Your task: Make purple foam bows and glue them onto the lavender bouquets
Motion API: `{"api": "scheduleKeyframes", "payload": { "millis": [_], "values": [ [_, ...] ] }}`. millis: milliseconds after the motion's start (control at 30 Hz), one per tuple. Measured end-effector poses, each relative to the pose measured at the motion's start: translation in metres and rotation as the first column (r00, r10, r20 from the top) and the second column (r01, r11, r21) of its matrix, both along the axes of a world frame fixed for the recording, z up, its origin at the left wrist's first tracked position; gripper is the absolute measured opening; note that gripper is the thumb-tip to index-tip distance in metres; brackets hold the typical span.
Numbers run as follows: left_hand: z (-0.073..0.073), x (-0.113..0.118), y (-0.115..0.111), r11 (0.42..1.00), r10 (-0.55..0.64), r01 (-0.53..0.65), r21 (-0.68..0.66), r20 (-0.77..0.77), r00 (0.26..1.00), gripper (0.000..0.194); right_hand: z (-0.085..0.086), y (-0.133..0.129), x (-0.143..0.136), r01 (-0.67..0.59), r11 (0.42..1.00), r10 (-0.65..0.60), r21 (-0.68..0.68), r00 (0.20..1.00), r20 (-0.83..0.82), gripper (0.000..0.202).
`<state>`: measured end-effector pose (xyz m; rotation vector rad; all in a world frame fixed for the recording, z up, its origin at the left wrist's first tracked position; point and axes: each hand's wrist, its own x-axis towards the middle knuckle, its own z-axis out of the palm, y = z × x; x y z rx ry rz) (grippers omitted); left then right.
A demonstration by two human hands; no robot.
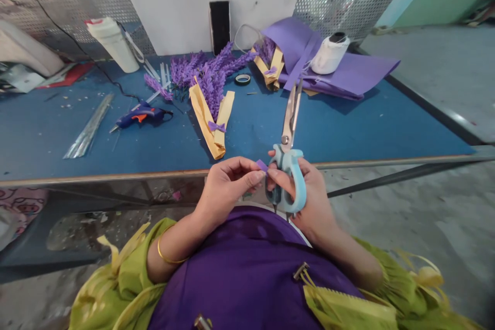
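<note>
Between thumb and forefinger, my left hand (235,183) pinches a small purple piece (262,165) just in front of the table edge. My right hand (305,191) has its fingers through the light blue handles of the scissors (288,149), whose blades point up and away over the table. The right fingertips are close to the purple piece; whether they touch it is hard to tell. Beyond my hands lies a lavender bunch (214,80) with a yellow paper wrap (207,124) and a small purple bow (216,127).
The blue table (162,149) holds a glue gun (141,115), clear sticks (88,126), a white tumbler (114,44), a tape roll (242,79), a second wrapped bunch (270,69), purple sheets (348,75) and a thread spool (330,55). A phone (220,26) leans against the white board.
</note>
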<state>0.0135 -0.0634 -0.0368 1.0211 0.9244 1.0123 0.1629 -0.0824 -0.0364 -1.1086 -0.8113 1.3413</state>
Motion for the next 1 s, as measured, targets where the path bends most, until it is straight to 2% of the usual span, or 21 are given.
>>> {"api": "scheduleKeyframes", "payload": {
  "millis": [167, 367, 700, 833, 1000],
  "values": [
    [0.0, 0.002, -0.001, 1.0, 0.032, -0.032, -0.001, -0.004, 0.999, 0.02, -0.001, 0.0, -0.001, -0.014, 0.999, 0.015, -0.046, 1.0, 0.026, 0.043],
    [0.006, 0.004, 0.001, 0.997, 0.071, -0.072, -0.012, -0.059, 0.996, 0.022, -0.006, 0.0, 0.002, -0.042, 0.999, 0.043, -0.015, 0.998, 0.043, 0.046],
    [0.016, 0.004, 0.008, 1.0, 0.013, -0.013, 0.003, -0.071, 0.997, 0.022, -0.008, 0.0, 0.006, -0.055, 0.998, 0.056, -0.04, 0.998, 0.028, 0.048],
    [0.029, -0.004, 0.014, 1.0, -0.003, 0.005, 0.018, -0.096, 0.995, 0.02, -0.002, 0.0, 0.013, -0.099, 0.995, 0.098, 0.015, 0.993, 0.062, 0.044],
    [0.048, -0.024, 0.03, 0.998, 0.052, -0.05, 0.031, -0.086, 0.995, 0.02, 0.0, -0.006, 0.036, -0.231, 0.972, 0.221, 0.045, 0.961, 0.169, 0.049]
  ]
}}
